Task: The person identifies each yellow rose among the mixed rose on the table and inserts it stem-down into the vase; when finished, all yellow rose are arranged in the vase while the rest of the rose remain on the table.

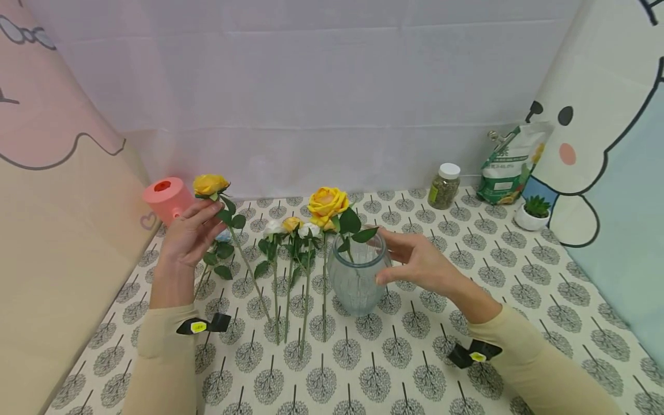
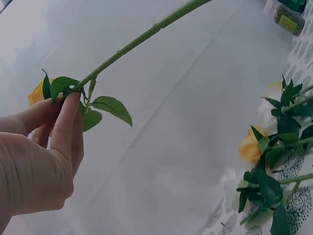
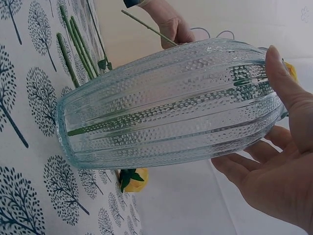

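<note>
My left hand (image 1: 189, 233) pinches a yellow rose (image 1: 210, 184) just under its bloom, its leafy green stem slanting down to the right. On the right, my right hand (image 1: 422, 262) holds a ribbed clear glass vase (image 1: 358, 291) near the rim, thumb on one side and fingers on the other. Another yellow rose (image 1: 328, 203) stands in the vase, its stem (image 3: 146, 115) visible through the dimpled glass. Between the hands lie several flowers, among them a white rose (image 1: 273, 229) and a smaller yellow rose (image 1: 292, 223). A pale blue flower (image 1: 224, 236) lies partly behind my left hand.
A pink container (image 1: 168, 199) stands at the back left. Toward the back right are a white-lidded jar (image 1: 444, 187), a clipped green and white bag (image 1: 510, 167) and a small potted succulent (image 1: 532, 213). Tree-patterned cloth covers the table; curtains enclose it.
</note>
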### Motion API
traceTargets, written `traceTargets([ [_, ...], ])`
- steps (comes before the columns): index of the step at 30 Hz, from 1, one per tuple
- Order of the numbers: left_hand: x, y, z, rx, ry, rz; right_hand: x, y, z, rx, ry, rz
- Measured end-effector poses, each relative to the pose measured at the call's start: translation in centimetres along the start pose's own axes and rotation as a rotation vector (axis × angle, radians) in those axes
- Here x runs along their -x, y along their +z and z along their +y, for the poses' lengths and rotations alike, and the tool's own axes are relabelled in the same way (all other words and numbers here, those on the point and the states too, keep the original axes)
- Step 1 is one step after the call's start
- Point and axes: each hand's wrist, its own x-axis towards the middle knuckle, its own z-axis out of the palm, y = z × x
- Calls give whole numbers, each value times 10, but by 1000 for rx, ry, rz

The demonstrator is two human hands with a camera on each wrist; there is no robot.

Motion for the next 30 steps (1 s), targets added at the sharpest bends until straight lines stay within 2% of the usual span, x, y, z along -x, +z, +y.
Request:
traceTargets([
  [7,19,29,1,77,86,8,1,0,0,-2,1,0],
  [13,32,51,-3,208,159,-2,0,0,0,-10,-4,6],
  [21,47,74,-12,318,299,-74,0,0,0,-12,-13,0],
  [30,62,90,-19,533,385,-138,0,0,1,-16,-10,-7],
])
